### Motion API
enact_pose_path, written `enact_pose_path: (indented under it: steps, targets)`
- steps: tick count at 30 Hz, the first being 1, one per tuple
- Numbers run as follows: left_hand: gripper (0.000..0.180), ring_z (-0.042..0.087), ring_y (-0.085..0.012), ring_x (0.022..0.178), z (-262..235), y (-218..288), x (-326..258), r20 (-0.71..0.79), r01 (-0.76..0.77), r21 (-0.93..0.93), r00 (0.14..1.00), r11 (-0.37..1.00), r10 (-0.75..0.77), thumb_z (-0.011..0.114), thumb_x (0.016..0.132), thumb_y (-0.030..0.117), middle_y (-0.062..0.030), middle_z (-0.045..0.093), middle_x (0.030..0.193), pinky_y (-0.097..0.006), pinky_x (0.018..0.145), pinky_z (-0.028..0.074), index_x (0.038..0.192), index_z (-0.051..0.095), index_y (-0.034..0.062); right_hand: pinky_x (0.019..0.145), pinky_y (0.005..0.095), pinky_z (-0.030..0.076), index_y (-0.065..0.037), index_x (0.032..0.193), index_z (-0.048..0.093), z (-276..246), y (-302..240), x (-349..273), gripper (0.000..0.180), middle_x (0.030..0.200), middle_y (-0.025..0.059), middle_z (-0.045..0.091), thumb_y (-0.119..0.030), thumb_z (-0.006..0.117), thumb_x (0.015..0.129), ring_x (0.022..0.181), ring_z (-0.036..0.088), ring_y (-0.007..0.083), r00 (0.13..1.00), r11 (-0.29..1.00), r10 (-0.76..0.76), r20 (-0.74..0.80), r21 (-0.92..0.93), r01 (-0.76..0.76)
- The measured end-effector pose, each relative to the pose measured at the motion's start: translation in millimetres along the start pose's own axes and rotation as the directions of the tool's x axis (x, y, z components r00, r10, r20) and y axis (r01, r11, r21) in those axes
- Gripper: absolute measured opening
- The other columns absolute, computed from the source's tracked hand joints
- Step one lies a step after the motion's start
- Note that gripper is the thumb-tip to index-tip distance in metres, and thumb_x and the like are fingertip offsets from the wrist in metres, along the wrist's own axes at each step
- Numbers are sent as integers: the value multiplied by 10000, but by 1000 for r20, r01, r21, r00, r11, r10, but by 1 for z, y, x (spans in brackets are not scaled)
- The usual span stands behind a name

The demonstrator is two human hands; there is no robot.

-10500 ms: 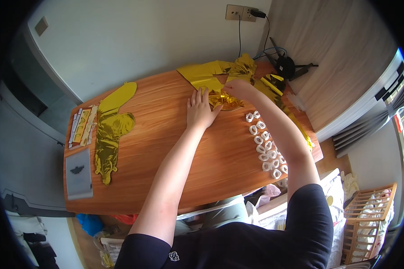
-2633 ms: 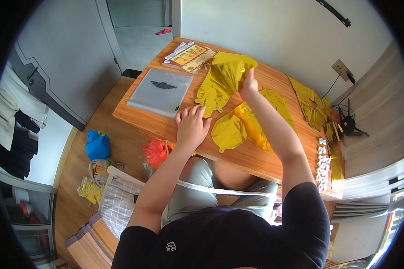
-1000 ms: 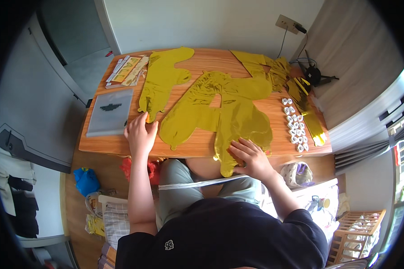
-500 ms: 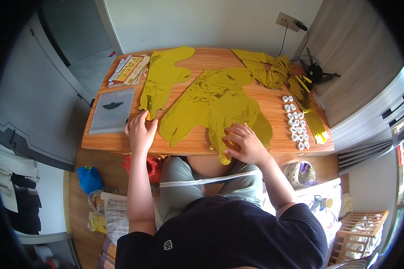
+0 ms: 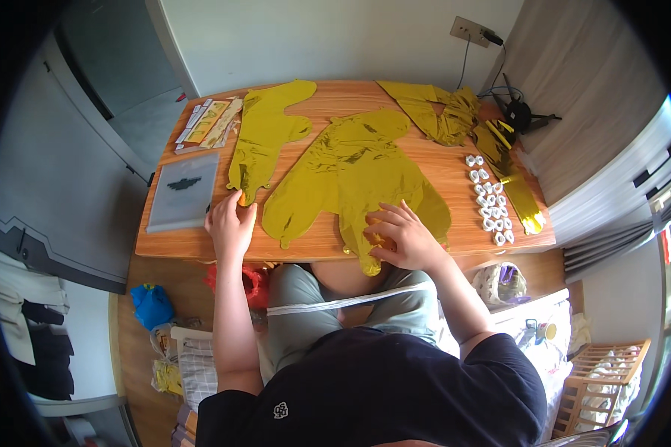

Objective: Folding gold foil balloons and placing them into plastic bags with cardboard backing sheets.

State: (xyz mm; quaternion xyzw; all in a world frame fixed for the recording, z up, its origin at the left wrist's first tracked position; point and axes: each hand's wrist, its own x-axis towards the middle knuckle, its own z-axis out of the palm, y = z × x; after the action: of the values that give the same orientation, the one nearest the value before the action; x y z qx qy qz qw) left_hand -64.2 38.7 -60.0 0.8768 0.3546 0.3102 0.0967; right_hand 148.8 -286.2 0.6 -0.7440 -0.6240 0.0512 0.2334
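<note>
Flat, uninflated gold foil balloons lie on the wooden table. My left hand [image 5: 231, 231] is at the near tail of the left foil balloon [image 5: 265, 134], its thumb and forefinger closed round that narrow end. A wider, creased foil balloon [image 5: 358, 164], with overlapping lobes, spreads across the middle, its tail reaching past the table's front edge. Over that tail rests my right hand [image 5: 402, 238], fingers curved and spread apart, thumb near the tail's edge. Whether the right fingertips press the foil is hard to make out.
Small white rolls [image 5: 488, 201] stand in rows at the right. More crumpled gold foil [image 5: 455, 119] lies at the back right, near a black device [image 5: 520, 115] with cables. A clear plastic sleeve [image 5: 183, 192] and printed cards [image 5: 209, 123] are at the left.
The view has shifted slightly. Both hands keep nearly the same places on the foil, and no balloon has visibly been moved.
</note>
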Motion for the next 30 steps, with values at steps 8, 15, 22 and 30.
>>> enact_pose_path:
  steps: [8,15,22,30]
  targets:
    - [366,563,-276,1246,3,-22,5,-113,14,-412,991,911,-67,689,937,240,-117,641,1289,-445,1090,379,1263,635,83,1142,563,348,-102,1083,702,-32,38,-53,288,1286,130,628,-184,760,812,1281,538,344,936,989,70,-345,-101,-111]
    - [279,572,-298,1223,-75,77,-12,-172,-282,-734,957,618,232,453,1031,86,-161,643,1275,-425,1106,377,1183,645,-48,917,435,515,-51,979,723,-100,150,-195,156,1115,145,689,-103,739,833,1068,640,344,598,805,412,-688,-32,-592]
    - [703,342,-338,1458,-175,251,-58,-344,-268,-934,495,-237,798,350,984,646,-42,459,1548,-620,1199,97,1345,629,110,934,414,515,-66,979,742,-118,238,-261,135,1123,125,705,-119,680,871,1060,650,329,567,757,430,-703,-62,-651]
    - [451,196,-206,1467,-184,311,-77,-229,61,-940,612,-334,757,630,974,343,96,288,1624,-510,1129,186,1405,579,221,918,407,520,-103,984,763,-139,245,-262,213,1056,112,713,-246,768,826,1014,650,305,621,734,539,-568,-43,-677]
